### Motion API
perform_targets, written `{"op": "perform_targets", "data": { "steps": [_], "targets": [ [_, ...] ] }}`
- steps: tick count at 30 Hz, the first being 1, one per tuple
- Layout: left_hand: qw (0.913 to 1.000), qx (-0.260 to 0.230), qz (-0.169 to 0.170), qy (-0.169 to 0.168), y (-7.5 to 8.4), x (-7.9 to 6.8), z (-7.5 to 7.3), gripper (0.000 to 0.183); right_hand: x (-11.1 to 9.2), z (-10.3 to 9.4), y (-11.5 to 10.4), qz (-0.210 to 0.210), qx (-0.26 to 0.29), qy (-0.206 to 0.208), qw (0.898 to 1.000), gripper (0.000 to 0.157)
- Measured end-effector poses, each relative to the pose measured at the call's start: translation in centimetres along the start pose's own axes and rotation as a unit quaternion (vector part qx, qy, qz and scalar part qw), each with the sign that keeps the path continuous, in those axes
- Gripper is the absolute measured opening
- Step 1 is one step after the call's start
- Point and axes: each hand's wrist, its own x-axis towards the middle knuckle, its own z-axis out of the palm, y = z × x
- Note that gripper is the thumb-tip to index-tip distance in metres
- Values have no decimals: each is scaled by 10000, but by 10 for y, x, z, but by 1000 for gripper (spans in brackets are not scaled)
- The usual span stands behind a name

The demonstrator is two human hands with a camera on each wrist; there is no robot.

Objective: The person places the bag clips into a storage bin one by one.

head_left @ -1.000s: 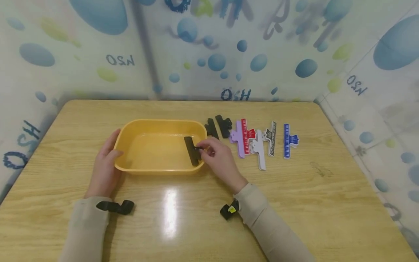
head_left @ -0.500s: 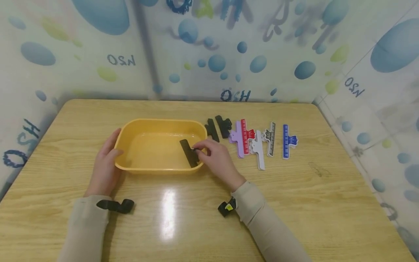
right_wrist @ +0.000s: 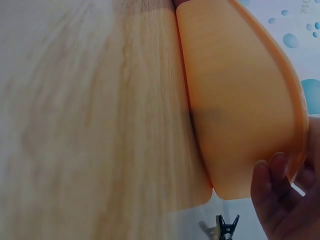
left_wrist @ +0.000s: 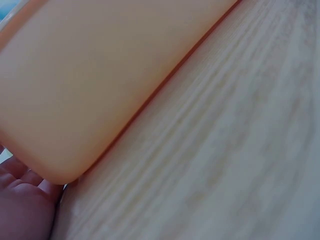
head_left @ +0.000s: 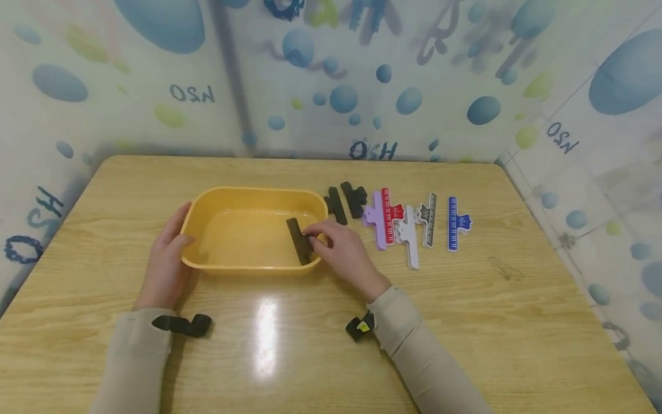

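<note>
My left hand (head_left: 166,259) grips the left end of a yellow plastic basin (head_left: 248,268), thumb over the rim and fingers outside. In the left wrist view, part of that hand (left_wrist: 27,200) lies against the basin's corner. At the basin's right end, my right hand (head_left: 343,253) reaches over the rim. Its thumb and index finger pinch a long black clip (head_left: 297,240) by its handle side, inside the basin. Whether the clip touches the bottom I cannot tell. In the right wrist view, my right hand (right_wrist: 280,200) is beside the basin's outer wall (right_wrist: 240,100); the pinched clip is hidden there.
Two black clips (head_left: 354,200) lie just behind my right hand. Right of them are a purple clip (head_left: 379,221), a red one (head_left: 387,215), a white one (head_left: 411,238), a black-and-white one (head_left: 429,221) and a blue one (head_left: 453,224). A patterned wall stands behind the table (head_left: 465,322).
The black clip in my right hand has shifted slightly left and down within the basin, and its tilt has changed a little. My left hand has stayed on the rim.
</note>
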Motion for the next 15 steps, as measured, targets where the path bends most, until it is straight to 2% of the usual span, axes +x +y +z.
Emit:
{"op": "perform_targets", "data": {
  "steps": [7,15],
  "targets": [
    [10000,51,-33,-11,1,1,2,55,-1,-1,1,-156,-176,-137,9996,25],
    [10000,-60,-54,-12,1,1,3,55,-1,-2,-1,-128,-276,-170,9994,26]
  ]
}}
